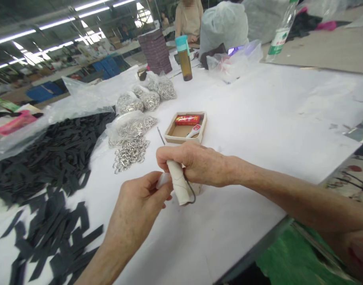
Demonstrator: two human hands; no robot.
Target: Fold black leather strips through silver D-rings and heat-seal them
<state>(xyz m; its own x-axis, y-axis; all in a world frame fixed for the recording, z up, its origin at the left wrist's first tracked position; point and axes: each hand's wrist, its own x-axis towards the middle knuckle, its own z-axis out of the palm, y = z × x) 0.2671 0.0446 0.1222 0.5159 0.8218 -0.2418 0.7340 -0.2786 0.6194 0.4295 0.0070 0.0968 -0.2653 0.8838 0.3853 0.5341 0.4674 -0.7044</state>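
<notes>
My right hand point(196, 162) is closed around a white, tape-wrapped handle point(179, 183) with a thin dark metal hook or wire curving out of its lower end and a thin rod sticking up past my fingers. My left hand point(141, 202) pinches a small white piece point(163, 180) against the handle's left side. Both hands hover just above the white table point(258, 118). A loose heap of small silver metal rings point(130, 152) lies a short way up-left of my hands.
A small cardboard tray point(186, 127) holds a red packet and a white tool. Bags of metal rings point(142, 99), a pile of black fabric strips point(50, 158), a teal-capped bottle point(184, 57) and plastic bags sit farther back. Another person stands at the far end.
</notes>
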